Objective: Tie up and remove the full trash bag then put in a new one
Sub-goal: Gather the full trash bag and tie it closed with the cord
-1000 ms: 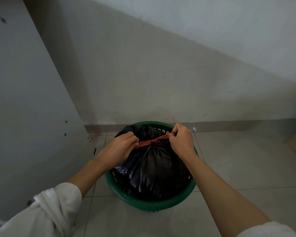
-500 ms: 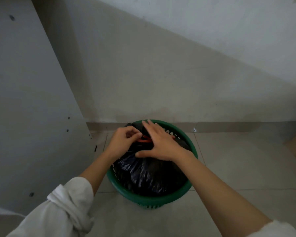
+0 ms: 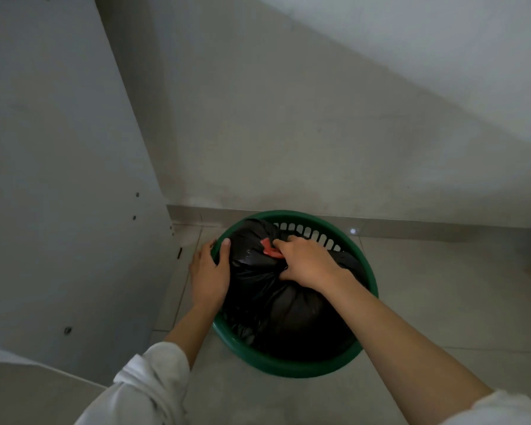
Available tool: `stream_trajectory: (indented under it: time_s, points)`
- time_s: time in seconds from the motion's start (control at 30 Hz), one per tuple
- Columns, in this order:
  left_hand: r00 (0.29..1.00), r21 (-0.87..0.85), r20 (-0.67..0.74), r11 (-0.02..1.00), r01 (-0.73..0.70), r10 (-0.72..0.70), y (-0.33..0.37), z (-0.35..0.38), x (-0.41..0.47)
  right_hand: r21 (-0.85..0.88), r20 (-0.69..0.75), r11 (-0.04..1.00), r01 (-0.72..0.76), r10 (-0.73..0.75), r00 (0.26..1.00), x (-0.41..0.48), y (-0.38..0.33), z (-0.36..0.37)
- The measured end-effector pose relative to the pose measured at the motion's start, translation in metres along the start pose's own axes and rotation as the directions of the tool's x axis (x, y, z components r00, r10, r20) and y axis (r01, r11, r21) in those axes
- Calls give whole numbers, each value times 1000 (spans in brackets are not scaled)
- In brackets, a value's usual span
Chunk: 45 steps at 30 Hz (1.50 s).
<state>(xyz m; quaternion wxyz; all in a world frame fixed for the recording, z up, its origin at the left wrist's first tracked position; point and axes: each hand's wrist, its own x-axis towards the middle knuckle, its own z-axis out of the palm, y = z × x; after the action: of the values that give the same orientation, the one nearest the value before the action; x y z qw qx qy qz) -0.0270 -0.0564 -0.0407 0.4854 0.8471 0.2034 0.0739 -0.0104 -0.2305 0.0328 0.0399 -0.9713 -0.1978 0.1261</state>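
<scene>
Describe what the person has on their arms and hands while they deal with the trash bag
Both hands, the left hand and the right hand, are bare: no gloves, rings or watch visible. The forearms are uncovered too. The left sleeve is white fabric, pushed up and bunched in folds near the elbow. The right sleeve, also white, shows only at the frame's corner.

In front of you a plain, pale plaster wall (image 3: 319, 118) runs down to a grey tiled skirting strip (image 3: 426, 230). On your left stands a flat grey-white panel (image 3: 59, 179), dotted with small dark screw heads (image 3: 68, 330); it may be a cabinet side. Beneath you lie large pale floor tiles (image 3: 442, 286) with thin grout lines.
</scene>
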Motion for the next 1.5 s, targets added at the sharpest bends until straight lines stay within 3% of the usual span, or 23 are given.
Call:
stream_trajectory:
  time_s: [0.07, 0.2, 0.27, 0.4, 0.57, 0.67, 0.8, 1.03, 1.27, 1.4, 1.5]
  points:
    - [998, 28, -18, 997, 65, -64, 0, 2, 6, 90, 32, 996, 22, -25, 999, 1, 7, -4]
    - [984, -134, 39, 975, 179, -175, 4, 2, 7, 224, 158, 975, -6, -30, 987, -3, 15, -9]
    - [971, -200, 71, 950, 238, -228, 4, 3, 5, 243, 146, 970, -13, -23, 989, -8, 9, -7]
    - [948, -366, 142, 875, 317, -285, 3, 7, 2, 117, 89, 992, 39, -50, 995, 0, -12, 4]
    - [921, -443, 172, 807, 390, -351, -6, 1, 0, 16, -56, 996, -85, 86, 995, 9, -21, 16]
    - [923, -435, 164, 814, 385, -349, -6, 0, 1, 12, -132, 1000, -13, 15, 991, 4, -20, 13]
    - [930, -395, 110, 843, 366, -352, -3, 2, 0, 162, -163, 985, 60, -33, 986, -6, -6, 4]
    - [926, -366, 58, 855, 367, -372, 7, 8, -2, 239, -342, 967, 90, -3, 940, -21, 4, 11]
    - [940, -261, 18, 906, 334, -341, 14, 9, 1, 92, -438, 973, 210, -150, 886, -38, -4, 8]
    - [977, -252, 30, 945, 211, -210, 15, 16, -6, 235, -441, 971, 52, 58, 896, -20, -5, -8]
    - [997, -172, 22, 982, 78, -75, 23, 16, -10, 348, -471, 932, -105, 271, 839, 2, 9, -32]
